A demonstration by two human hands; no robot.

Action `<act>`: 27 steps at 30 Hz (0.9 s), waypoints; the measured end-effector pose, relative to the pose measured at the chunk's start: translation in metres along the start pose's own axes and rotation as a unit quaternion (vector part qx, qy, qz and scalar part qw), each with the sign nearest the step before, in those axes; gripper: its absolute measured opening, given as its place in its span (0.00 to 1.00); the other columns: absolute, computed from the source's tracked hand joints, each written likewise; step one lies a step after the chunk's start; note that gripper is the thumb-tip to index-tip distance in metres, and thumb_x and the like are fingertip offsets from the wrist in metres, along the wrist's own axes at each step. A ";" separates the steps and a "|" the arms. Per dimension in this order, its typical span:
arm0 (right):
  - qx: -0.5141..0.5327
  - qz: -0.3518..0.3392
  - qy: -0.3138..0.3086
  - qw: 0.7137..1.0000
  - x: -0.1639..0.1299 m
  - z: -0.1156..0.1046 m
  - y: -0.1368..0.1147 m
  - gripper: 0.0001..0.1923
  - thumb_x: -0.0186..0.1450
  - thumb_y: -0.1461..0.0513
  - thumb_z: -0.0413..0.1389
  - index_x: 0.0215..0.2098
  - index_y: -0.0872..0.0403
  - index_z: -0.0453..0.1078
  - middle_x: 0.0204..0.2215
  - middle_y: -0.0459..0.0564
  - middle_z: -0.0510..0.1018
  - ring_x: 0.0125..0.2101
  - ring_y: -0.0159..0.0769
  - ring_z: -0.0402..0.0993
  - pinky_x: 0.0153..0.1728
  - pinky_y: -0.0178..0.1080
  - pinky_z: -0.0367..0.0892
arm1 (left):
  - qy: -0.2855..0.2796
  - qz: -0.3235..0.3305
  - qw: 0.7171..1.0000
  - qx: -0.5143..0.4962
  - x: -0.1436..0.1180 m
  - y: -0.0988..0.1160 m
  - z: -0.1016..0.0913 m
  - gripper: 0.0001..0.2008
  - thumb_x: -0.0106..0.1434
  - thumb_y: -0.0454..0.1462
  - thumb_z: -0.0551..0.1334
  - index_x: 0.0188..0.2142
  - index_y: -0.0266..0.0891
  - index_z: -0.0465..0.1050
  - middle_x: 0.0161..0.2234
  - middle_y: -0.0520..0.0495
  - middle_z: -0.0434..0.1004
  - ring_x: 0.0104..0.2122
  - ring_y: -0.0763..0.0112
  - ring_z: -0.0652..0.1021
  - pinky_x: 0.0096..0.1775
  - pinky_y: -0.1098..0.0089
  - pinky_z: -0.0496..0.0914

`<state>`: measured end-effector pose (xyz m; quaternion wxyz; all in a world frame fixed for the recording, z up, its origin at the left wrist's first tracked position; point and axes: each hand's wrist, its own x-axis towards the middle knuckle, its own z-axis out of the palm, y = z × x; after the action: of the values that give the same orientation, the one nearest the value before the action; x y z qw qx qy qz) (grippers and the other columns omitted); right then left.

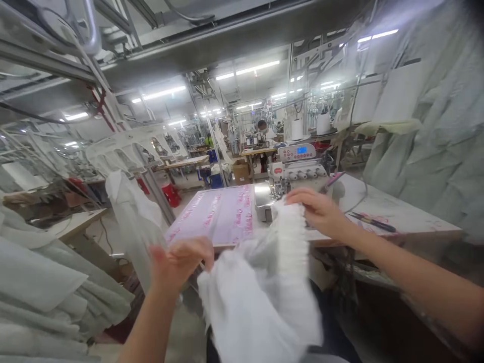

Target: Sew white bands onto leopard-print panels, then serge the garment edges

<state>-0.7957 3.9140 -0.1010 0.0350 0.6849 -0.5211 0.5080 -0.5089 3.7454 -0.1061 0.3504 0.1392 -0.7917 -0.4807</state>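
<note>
A white garment [249, 302] with a gathered, ribbed band hangs over my lap, its lower part blurred by motion. My right hand [317, 209] pinches the top of the gathered band, close in front of the overlock sewing machine [298, 171]. On the other side, my left hand [181, 259] has its fingers closed on the garment's left edge; it is smeared by motion. The fabric is bunched and stretches between both hands, in front of the table edge.
A pale purple printed sheet [212, 212] covers the table left of the machine. Tweezers [372, 222] lie on the tabletop [412, 212] at right. White garments [34, 272] hang at left, near a hanger rail post [157, 194]. More pale fabric [427, 136] hangs at right.
</note>
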 end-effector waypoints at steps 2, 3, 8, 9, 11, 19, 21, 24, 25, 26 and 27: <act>0.027 -0.021 -0.033 0.999 -0.011 -0.006 -0.005 0.13 0.59 0.69 0.46 0.36 0.53 0.69 0.44 0.53 0.70 0.45 0.39 0.66 0.47 0.42 0.60 | -0.024 0.003 0.999 -0.043 0.005 -0.030 0.024 0.21 0.58 0.51 0.55 0.42 0.40 0.73 0.41 0.42 0.74 0.41 0.60 0.74 0.42 0.62 0.69; 0.052 -0.008 -0.059 0.997 -0.020 -0.002 -0.007 0.12 0.60 0.68 0.46 0.34 0.53 0.69 0.43 0.53 0.71 0.45 0.39 0.67 0.46 0.42 0.61 | -0.037 -0.012 0.998 -0.040 0.008 -0.046 0.043 0.23 0.56 0.49 0.59 0.49 0.42 0.68 0.49 0.43 0.69 0.46 0.59 0.71 0.45 0.63 0.68; 0.146 0.143 -0.126 0.971 -0.083 0.024 0.002 0.12 0.62 0.64 0.47 0.22 0.55 0.64 0.27 0.50 0.71 0.30 0.35 0.69 0.34 0.38 0.64 | -0.233 -0.091 0.963 0.102 -0.001 -0.097 0.151 0.16 0.54 0.42 0.61 0.41 0.36 0.72 0.36 0.46 0.74 0.34 0.66 0.73 0.35 0.69 0.68; 0.148 0.185 -0.126 0.963 -0.096 0.026 0.005 0.11 0.62 0.63 0.47 0.23 0.55 0.64 0.26 0.49 0.70 0.29 0.34 0.68 0.32 0.37 0.63 | -0.244 -0.093 0.959 0.109 -0.006 -0.100 0.162 0.12 0.56 0.40 0.59 0.35 0.35 0.73 0.31 0.47 0.73 0.32 0.67 0.73 0.34 0.69 0.68; 0.125 0.270 -0.106 0.949 -0.118 0.026 0.007 0.05 0.61 0.62 0.50 0.29 0.55 0.64 0.26 0.48 0.68 0.28 0.34 0.66 0.29 0.36 0.62 | -0.232 -0.068 0.962 0.124 -0.017 -0.100 0.169 0.08 0.57 0.34 0.55 0.33 0.36 0.73 0.30 0.47 0.69 0.32 0.68 0.71 0.36 0.68 0.67; -0.122 0.237 -0.129 0.955 -0.146 0.043 -0.003 0.06 0.63 0.60 0.50 0.37 0.53 0.66 0.36 0.54 0.66 0.33 0.39 0.65 0.32 0.38 0.62 | -0.060 0.168 0.953 0.245 -0.034 -0.109 0.147 0.21 0.50 0.23 0.52 0.44 0.39 0.60 0.37 0.45 0.66 0.37 0.66 0.70 0.37 0.67 0.68; -0.177 0.190 -0.141 0.955 -0.146 0.047 0.003 0.09 0.64 0.59 0.48 0.35 0.53 0.68 0.34 0.55 0.67 0.29 0.37 0.64 0.27 0.37 0.60 | -0.022 0.202 0.947 0.250 -0.038 -0.111 0.147 0.19 0.51 0.24 0.54 0.42 0.39 0.59 0.37 0.45 0.67 0.37 0.65 0.69 0.38 0.65 0.67; -0.217 0.135 -0.189 0.948 -0.144 0.051 0.011 0.12 0.65 0.60 0.45 0.31 0.53 0.70 0.28 0.52 0.67 0.25 0.34 0.61 0.24 0.35 0.54 | -0.001 0.228 0.937 0.265 -0.042 -0.110 0.144 0.17 0.51 0.25 0.56 0.40 0.40 0.58 0.41 0.43 0.67 0.41 0.62 0.69 0.41 0.60 0.65; -0.220 0.129 -0.207 0.944 -0.143 0.050 0.013 0.13 0.65 0.60 0.44 0.31 0.53 0.70 0.26 0.51 0.67 0.24 0.34 0.60 0.23 0.35 0.53 | 0.000 0.224 0.938 0.264 -0.042 -0.110 0.143 0.16 0.51 0.25 0.56 0.39 0.40 0.58 0.43 0.42 0.66 0.43 0.61 0.69 0.42 0.59 0.65; -0.217 0.129 -0.226 0.941 -0.140 0.047 0.013 0.15 0.66 0.61 0.43 0.30 0.53 0.70 0.25 0.50 0.66 0.24 0.34 0.60 0.23 0.35 0.52 | -0.005 0.214 0.943 0.256 -0.042 -0.110 0.142 0.16 0.51 0.25 0.56 0.39 0.40 0.57 0.45 0.41 0.65 0.45 0.60 0.68 0.44 0.58 0.64; -0.208 0.131 -0.242 0.939 -0.137 0.042 0.012 0.15 0.66 0.61 0.42 0.30 0.53 0.70 0.23 0.49 0.66 0.23 0.34 0.60 0.22 0.36 0.51 | -0.021 0.194 0.951 0.239 -0.042 -0.111 0.142 0.17 0.51 0.26 0.56 0.39 0.41 0.57 0.48 0.40 0.64 0.48 0.60 0.67 0.46 0.56 0.63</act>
<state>-0.7694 3.9771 -0.2271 -0.0175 0.6902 -0.6931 0.2072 -0.5896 3.8076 -0.2610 0.3767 0.0521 -0.9024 -0.2028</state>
